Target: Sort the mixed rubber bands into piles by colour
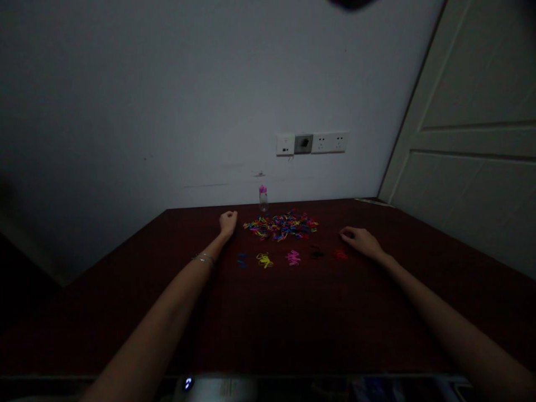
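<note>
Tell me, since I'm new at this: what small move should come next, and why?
Perhaps pick a blue piece from the mixed pile with the left hand, which is beside it; blue shows there, and the blue group looks sparser than the yellow group.

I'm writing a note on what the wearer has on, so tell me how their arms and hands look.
Both the left hand and right hand are ungloved, and no sleeves show on the forearms. Thin, pale bracelet strands circle the left wrist; the right wrist shows nothing worn.
</note>
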The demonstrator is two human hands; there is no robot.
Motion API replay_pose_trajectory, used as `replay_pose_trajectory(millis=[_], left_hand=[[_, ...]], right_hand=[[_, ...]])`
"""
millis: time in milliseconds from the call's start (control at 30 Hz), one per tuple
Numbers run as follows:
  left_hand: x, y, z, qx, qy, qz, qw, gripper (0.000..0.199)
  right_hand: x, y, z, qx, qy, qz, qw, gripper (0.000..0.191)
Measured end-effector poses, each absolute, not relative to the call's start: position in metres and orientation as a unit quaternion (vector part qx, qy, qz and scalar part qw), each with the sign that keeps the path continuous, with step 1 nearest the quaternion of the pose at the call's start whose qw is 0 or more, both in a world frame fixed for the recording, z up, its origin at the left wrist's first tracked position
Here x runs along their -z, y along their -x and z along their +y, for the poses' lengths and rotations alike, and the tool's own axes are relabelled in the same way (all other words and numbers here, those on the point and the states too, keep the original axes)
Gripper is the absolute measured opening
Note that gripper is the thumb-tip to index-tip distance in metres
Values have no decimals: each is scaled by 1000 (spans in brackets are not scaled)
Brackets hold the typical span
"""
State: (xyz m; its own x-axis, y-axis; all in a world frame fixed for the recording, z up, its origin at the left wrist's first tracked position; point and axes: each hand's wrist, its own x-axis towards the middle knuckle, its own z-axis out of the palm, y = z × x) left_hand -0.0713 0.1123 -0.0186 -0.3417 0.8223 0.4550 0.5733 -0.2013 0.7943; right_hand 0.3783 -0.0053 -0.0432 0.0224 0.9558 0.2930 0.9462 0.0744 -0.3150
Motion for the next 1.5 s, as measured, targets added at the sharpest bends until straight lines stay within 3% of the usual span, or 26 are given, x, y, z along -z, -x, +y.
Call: replay_pose_trajectory(millis=[200, 400, 700, 933, 1267, 1500], left_hand=[[36, 103, 118, -573, -473, 649, 163, 26], [38, 103, 118, -567, -476, 648, 181, 24], [38, 107, 112, -620, -428, 632, 183, 25], [38, 109, 115, -634, -402, 638, 171, 27], [36, 106, 112, -670, -379, 599, 221, 23], [36, 103, 111, -669, -386, 587, 242, 22]], right_hand=[[30, -353, 2, -94, 595, -749, 277, 28], [21, -303, 13, -148, 519, -798, 268, 24], [22, -284, 16, -62, 573, -791, 205, 29], [23, -283, 12, -47, 576, -789, 209, 29], [20, -305, 13, -83, 540, -791, 275, 34], [7, -341, -3, -164, 561, -787, 198, 29]])
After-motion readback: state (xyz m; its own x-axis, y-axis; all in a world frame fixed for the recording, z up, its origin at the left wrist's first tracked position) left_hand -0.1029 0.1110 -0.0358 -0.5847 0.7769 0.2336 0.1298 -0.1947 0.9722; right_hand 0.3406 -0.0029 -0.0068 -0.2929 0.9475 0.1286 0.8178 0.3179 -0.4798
